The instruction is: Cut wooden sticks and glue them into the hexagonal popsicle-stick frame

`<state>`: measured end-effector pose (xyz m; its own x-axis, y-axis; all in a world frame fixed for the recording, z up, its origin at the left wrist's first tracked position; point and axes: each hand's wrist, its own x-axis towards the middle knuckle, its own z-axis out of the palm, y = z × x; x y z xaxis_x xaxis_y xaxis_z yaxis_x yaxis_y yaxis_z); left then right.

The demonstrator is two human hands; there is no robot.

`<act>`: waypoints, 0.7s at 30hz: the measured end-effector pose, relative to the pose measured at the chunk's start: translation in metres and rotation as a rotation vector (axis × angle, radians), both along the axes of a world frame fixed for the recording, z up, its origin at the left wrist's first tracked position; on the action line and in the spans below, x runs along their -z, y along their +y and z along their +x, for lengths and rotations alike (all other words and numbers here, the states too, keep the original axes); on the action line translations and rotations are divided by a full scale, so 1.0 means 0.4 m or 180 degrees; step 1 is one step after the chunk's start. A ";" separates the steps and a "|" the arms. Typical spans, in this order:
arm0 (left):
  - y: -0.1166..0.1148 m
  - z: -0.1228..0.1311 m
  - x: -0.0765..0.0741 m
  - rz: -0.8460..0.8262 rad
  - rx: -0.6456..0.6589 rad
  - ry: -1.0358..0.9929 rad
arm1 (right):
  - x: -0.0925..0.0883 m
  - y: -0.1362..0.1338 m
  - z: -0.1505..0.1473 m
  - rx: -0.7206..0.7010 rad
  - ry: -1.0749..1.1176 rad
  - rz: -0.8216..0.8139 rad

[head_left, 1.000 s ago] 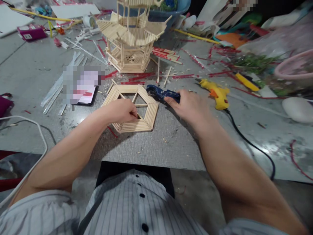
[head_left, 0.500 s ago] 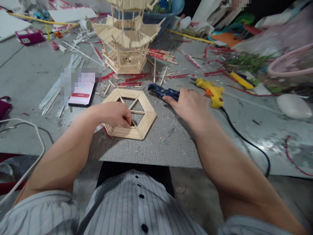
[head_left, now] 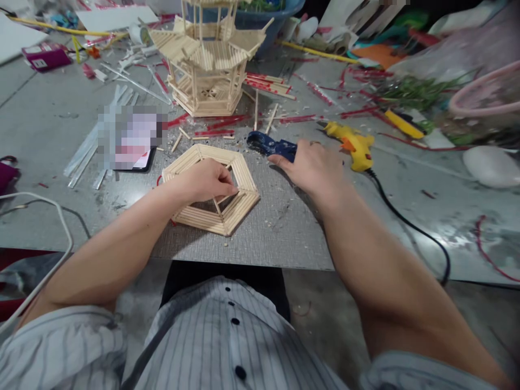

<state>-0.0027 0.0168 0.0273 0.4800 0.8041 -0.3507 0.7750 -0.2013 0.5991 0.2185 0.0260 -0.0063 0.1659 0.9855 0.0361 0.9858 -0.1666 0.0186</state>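
Observation:
A flat hexagonal frame (head_left: pixel 239 200) made of wooden sticks lies on the grey mat in front of me. My left hand (head_left: pixel 205 180) rests over its middle with the fingers pinched on a thin stick inside the frame. My right hand (head_left: pixel 314 165) lies to the right of the frame, closed round the handles of blue pliers (head_left: pixel 268 144) whose jaws point left. A tall stick-built pagoda model (head_left: pixel 209 59) stands behind the frame.
A yellow glue gun (head_left: pixel 353 143) with a black cord lies right of my right hand. A phone (head_left: pixel 130 141) lies left of the frame. Loose sticks, red strips and clear rods litter the table. A pink basket (head_left: pixel 483 95) and greenery sit at the far right.
My left hand has turned the hexagonal frame and drawn it slightly nearer; the fingers moved from the lower inner edge to the middle. My right hand stayed on the pliers.

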 end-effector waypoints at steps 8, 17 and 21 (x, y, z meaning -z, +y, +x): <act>-0.012 0.015 0.007 0.0127 0.0200 0.0336 | -0.002 -0.003 0.001 -0.0047 0.0108 -0.0001; -0.017 0.024 0.003 0.0301 0.0306 0.0580 | -0.004 -0.006 0.001 -0.0113 0.0089 0.0029; -0.018 0.026 0.006 0.0530 0.0434 0.0735 | -0.002 -0.008 0.001 -0.0141 0.0119 0.0054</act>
